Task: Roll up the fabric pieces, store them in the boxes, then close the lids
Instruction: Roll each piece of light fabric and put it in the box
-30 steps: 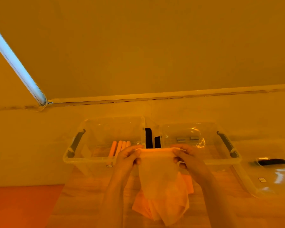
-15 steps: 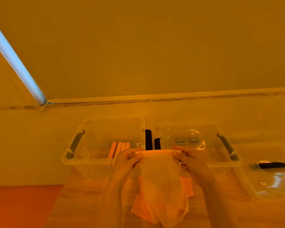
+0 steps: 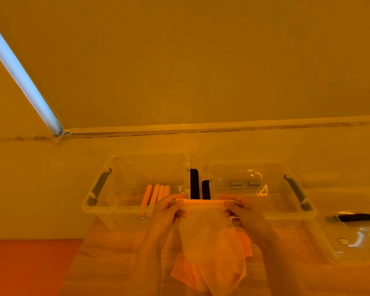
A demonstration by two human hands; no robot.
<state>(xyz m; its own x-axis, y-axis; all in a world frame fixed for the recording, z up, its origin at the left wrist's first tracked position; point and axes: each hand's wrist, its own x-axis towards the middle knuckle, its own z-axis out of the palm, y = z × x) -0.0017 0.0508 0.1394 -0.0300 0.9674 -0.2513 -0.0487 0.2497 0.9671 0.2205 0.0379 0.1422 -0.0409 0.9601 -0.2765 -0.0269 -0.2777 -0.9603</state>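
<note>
I hold a pale fabric piece [image 3: 203, 233] up in front of me. Its top edge is rolled into a thin tube, and the rest hangs down. My left hand [image 3: 169, 210] pinches the left end of the roll and my right hand [image 3: 241, 210] pinches the right end. Beneath the hanging cloth lies a pile of orange fabric pieces [image 3: 184, 272] on the wooden table. The clear left box [image 3: 98, 208] stands open behind my hands and holds several rolled fabric pieces [image 3: 156, 193]. The clear right box [image 3: 286, 212] is open too.
A clear lid with a dark handle [image 3: 355, 231] lies at the right of the boxes. Dark latches [image 3: 194, 184] show between the two boxes. A pale wall rises right behind them. An orange surface [image 3: 30, 265] borders the table at the lower left.
The roll at the top of the fabric has grown slightly as my fingers turned it, and the hanging part has shortened a little. My hands stay in about the same place.
</note>
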